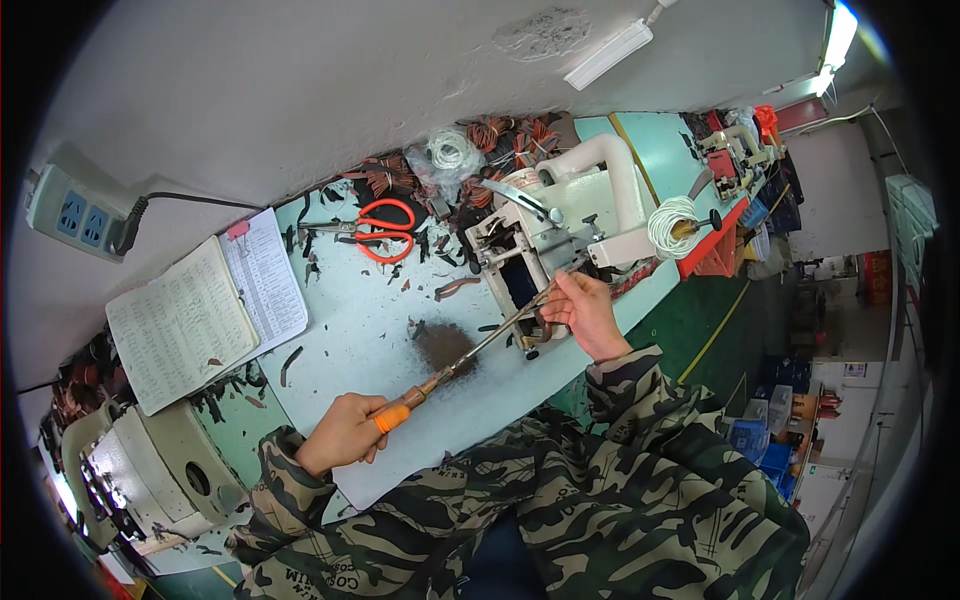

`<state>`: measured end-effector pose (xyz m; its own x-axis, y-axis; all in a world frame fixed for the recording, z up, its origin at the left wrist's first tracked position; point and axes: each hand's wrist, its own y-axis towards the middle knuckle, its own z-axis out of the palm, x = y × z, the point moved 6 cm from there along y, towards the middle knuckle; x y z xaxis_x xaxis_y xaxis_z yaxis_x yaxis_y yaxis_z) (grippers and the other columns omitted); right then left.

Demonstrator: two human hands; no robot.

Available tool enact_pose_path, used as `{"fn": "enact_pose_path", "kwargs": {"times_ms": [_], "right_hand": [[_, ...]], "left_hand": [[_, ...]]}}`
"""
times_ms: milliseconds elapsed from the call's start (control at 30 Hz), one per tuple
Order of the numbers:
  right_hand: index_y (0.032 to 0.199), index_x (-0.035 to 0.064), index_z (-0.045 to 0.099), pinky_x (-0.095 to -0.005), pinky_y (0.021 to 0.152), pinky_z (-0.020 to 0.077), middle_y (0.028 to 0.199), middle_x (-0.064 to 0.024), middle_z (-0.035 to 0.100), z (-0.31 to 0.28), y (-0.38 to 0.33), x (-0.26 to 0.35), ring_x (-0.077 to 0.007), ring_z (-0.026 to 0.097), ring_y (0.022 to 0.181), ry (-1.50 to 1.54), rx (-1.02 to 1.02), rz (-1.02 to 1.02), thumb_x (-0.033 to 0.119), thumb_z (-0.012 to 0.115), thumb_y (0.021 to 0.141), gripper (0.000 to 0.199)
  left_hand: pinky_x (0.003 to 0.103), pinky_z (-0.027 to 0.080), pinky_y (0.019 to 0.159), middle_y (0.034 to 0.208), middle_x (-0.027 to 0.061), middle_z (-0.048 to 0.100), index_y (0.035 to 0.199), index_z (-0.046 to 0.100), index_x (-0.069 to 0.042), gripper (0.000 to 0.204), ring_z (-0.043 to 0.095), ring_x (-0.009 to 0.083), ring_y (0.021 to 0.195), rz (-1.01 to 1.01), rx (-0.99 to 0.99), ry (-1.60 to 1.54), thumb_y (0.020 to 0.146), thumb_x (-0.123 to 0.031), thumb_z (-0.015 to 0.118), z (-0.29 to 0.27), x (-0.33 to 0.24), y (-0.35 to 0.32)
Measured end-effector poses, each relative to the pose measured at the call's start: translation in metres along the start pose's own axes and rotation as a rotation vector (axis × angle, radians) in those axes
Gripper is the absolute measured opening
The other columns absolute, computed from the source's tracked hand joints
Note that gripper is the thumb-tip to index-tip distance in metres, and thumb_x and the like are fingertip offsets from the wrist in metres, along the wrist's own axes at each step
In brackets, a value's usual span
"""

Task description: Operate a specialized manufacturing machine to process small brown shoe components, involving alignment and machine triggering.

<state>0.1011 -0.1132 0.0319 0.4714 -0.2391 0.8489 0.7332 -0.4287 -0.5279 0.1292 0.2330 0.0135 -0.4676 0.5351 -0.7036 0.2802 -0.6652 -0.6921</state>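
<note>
My left hand (352,433) is closed round the orange-wrapped, brown handle of a long-shafted hand tool (490,338), which looks like a screwdriver. The metal shaft slants up to the right, toward a cream-coloured bench machine (590,195). My right hand (588,314) is closed, its fingertips pinching at the shaft's far end beside the machine's front. The fingers partly hide the tip there. A curved brown piece shows just below these fingertips; I cannot tell whether it is held. Under the shaft a patch of brown dust (447,347) lies on the pale worktop (340,340).
Red-handled scissors (385,232) lie among dark scraps. Left of them are an open notebook (182,312) and a clipped sheet (268,285). Bundled brown strips (388,175) line the wall. A white cord coil (674,227) hangs at the machine's right; another machine (165,470) stands lower left.
</note>
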Motion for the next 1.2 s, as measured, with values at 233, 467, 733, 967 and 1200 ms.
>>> {"fn": "enact_pose_path", "kwargs": {"times_ms": [233, 467, 733, 967, 1200], "right_hand": [[0.086, 0.0034, 0.058, -0.0289, 0.061, 0.055, 0.074, -0.0066, 0.064, 0.0, 0.001, 0.001, -0.0168, 0.066, 0.065, 0.033, 0.003, -0.005, 0.024, 0.055, 0.096, 0.023], [0.085, 0.0032, 0.058, -0.0292, 0.06, 0.0552, 0.075, -0.0075, 0.064, -0.003, 0.003, -0.003, -0.0176, 0.066, 0.065, 0.091, 0.017, -0.009, 0.025, 0.056, 0.096, 0.024], [0.088, 0.004, 0.059, -0.0296, 0.059, 0.0549, 0.074, -0.0064, 0.065, -0.003, 0.006, -0.006, -0.0166, 0.066, 0.064, 0.101, 0.039, -0.017, 0.023, 0.056, 0.095, 0.021], [0.091, 0.0028, 0.058, -0.0283, 0.061, 0.0546, 0.076, -0.0068, 0.064, -0.007, 0.003, -0.002, -0.0168, 0.066, 0.067, 0.168, 0.071, -0.009, 0.026, 0.057, 0.095, 0.024], [0.093, 0.0009, 0.061, -0.0234, 0.06, 0.0487, 0.084, -0.0075, 0.065, -0.077, -0.031, 0.062, -0.0126, 0.064, 0.071, -0.479, -0.284, -0.488, 0.016, 0.07, 0.083, 0.02]], "left_hand": [[0.024, 0.037, 0.039, 0.057, 0.0026, 0.055, 0.078, 0.06, 0.002, 0.032, 0.048, 0.008, 0.04, 0.008, 0.011, 0.025, 0.096, -0.023, 0.054, -0.005, -0.005, 0.002], [0.034, 0.044, 0.045, 0.054, 0.012, 0.056, 0.086, 0.064, 0.002, 0.031, 0.056, 0.0235, 0.044, 0.161, -0.201, 0.313, 0.089, -0.029, 0.062, -0.017, -0.014, 0.001], [0.045, 0.048, 0.052, 0.058, 0.0194, 0.057, 0.07, 0.059, -0.001, 0.044, 0.059, 0.0391, 0.054, 0.391, -0.546, 0.771, 0.082, -0.043, 0.068, -0.008, -0.026, -0.009], [0.034, 0.044, 0.044, 0.054, 0.0112, 0.056, 0.081, 0.06, 0.001, 0.037, 0.055, 0.0228, 0.043, 0.246, -0.161, 0.29, 0.09, -0.035, 0.061, -0.009, -0.028, -0.01], [0.023, 0.037, 0.038, 0.056, 0.003, 0.054, 0.081, 0.056, -0.001, 0.031, 0.048, 0.0097, 0.039, 0.011, 0.032, 0.133, 0.097, -0.027, 0.051, -0.014, -0.041, -0.017]]}}
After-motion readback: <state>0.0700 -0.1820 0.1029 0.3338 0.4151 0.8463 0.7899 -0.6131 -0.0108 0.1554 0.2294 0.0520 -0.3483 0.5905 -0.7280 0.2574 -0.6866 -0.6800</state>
